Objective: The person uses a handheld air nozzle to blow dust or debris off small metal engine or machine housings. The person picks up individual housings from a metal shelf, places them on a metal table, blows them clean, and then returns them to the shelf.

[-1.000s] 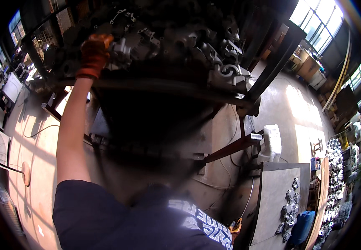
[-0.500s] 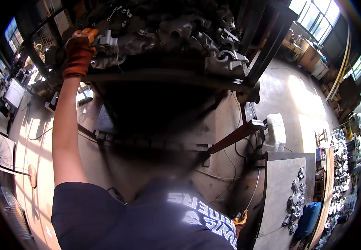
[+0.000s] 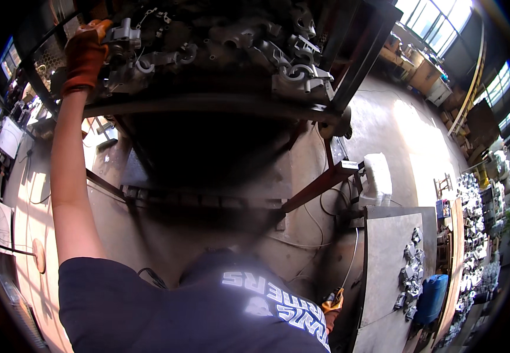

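My left hand (image 3: 86,52), in an orange-and-rust work glove, reaches up to the far left of a dark rack. Its fingers are closed at the side of a grey metal casting (image 3: 124,36), which stands up from the pile. Other grey castings (image 3: 299,75) lie across the rack top, many in deep shadow. Low at the right, beside my body, is my right hand (image 3: 332,305) in a like glove. It is closed round a small dark thing from which a thin pale rod or hose (image 3: 353,254) rises; its kind cannot be made out.
The rack's front rail (image 3: 208,106) crosses before me, above a red-brown beam (image 3: 319,187). At the right stand a metal-topped table (image 3: 387,253) with small castings (image 3: 410,273), a blue barrel (image 3: 432,299) and a white bag (image 3: 377,179). Cables (image 3: 299,242) lie on the floor.
My left hand and the casting by it have moved slightly up and left. The whole view has shifted so that the surroundings sit further left. My right hand remains low, still closed.
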Demonstrator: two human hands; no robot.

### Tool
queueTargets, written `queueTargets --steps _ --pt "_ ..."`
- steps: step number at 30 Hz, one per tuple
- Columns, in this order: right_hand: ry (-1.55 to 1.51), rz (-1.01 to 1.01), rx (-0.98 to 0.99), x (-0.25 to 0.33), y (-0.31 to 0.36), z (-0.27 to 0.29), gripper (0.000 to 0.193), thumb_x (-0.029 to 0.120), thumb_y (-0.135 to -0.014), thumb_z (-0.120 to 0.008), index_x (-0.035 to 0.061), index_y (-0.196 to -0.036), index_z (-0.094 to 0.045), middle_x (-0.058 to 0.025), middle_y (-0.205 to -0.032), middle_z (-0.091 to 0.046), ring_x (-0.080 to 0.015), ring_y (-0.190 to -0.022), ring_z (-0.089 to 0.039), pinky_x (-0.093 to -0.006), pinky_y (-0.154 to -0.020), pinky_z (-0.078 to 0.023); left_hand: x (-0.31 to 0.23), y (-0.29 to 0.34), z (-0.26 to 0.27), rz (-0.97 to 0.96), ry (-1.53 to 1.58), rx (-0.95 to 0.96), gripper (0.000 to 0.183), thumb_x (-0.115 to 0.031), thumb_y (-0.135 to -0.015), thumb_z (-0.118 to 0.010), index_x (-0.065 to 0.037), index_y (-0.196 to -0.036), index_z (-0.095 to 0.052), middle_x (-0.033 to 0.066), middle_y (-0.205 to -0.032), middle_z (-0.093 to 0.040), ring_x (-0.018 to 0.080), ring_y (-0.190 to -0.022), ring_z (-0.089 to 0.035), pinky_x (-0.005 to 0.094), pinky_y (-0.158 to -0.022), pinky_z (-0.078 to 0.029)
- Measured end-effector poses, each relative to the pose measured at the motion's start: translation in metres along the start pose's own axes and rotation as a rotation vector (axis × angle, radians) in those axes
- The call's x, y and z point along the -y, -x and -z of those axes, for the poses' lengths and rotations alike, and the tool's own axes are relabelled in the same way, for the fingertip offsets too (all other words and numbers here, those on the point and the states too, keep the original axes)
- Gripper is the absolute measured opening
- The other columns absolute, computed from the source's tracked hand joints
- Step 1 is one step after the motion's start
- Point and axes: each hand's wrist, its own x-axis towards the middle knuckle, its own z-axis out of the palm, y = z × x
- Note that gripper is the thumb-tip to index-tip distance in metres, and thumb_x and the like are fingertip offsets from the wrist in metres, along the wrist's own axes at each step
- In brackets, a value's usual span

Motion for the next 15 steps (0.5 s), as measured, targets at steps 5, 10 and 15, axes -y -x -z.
queueTargets --steps 5,10,15 --pt "-0.296 -0.293 -0.012 0.060 0.009 -0.003 0.025 0.009 -0.093 -0.054 0.0078 -0.118 -0.053 0.0029 -0.073 -0.050 -0.0058 -0.059 -0.047 -0.0209 -0.049 -0.040 0.036 -0.021 0.014 -0.100 0.038 -0.189 0.036 -0.011 -0.071 -0.067 -0.011 -0.107 -0.062 0.0121 -0.105 -0.064 0.0317 -0.100 -0.059 0.0379 -0.087 -0.048" --pt "-0.415 -0.338 0.001 -0.015 0.009 0.005 0.032 0.009 -0.091 -0.057 0.0070 -0.123 -0.051 0.0020 -0.081 -0.053 -0.0072 -0.064 -0.050 -0.0212 -0.053 -0.042 0.051 -0.035 0.014 -0.064 0.174 -0.122 0.040 -0.001 -0.076 -0.058 -0.013 -0.114 -0.062 0.0121 -0.112 -0.063 0.0333 -0.107 -0.058 0.0365 -0.094 -0.045" --pt "0.117 0.110 -0.005 0.007 0.016 -0.001 0.035 0.010 -0.090 -0.058 0.0066 -0.124 -0.051 0.0005 -0.082 -0.054 -0.0093 -0.065 -0.053 -0.0246 -0.055 -0.046 0.015 -0.035 0.029 -0.109 0.268 -0.091 0.038 -0.005 -0.070 -0.064 -0.013 -0.108 -0.062 0.0120 -0.102 -0.064 0.0333 -0.099 -0.059 0.0382 -0.085 -0.049"
